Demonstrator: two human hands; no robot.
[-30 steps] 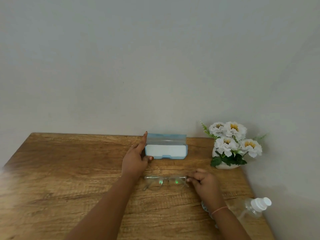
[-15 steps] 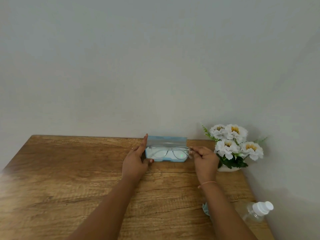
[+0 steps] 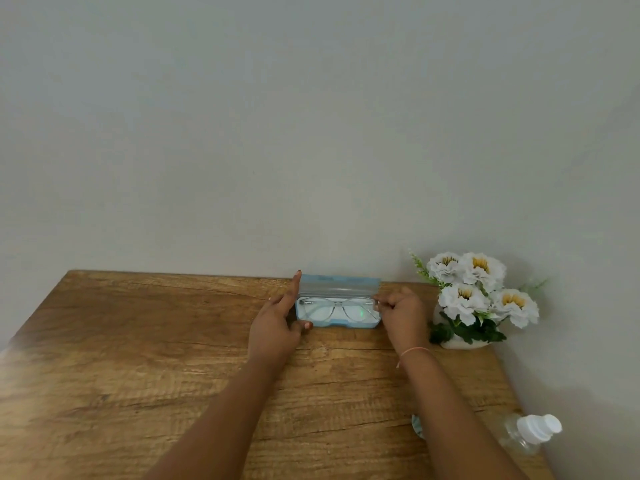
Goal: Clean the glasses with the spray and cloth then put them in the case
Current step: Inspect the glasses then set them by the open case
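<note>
Head view: glasses (image 3: 337, 308) inside case (image 3: 341, 285)

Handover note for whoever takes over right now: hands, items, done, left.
Left hand: steadying the left end of the open case at the table's far edge.
Right hand: pinching the right end of the glasses.
Glasses lie inside the case, lid up. Spray bottle near right; cloth mostly hidden behind the right forearm.
Done: glasses placed in the case.
Left: let go, probably close the lid.
</note>
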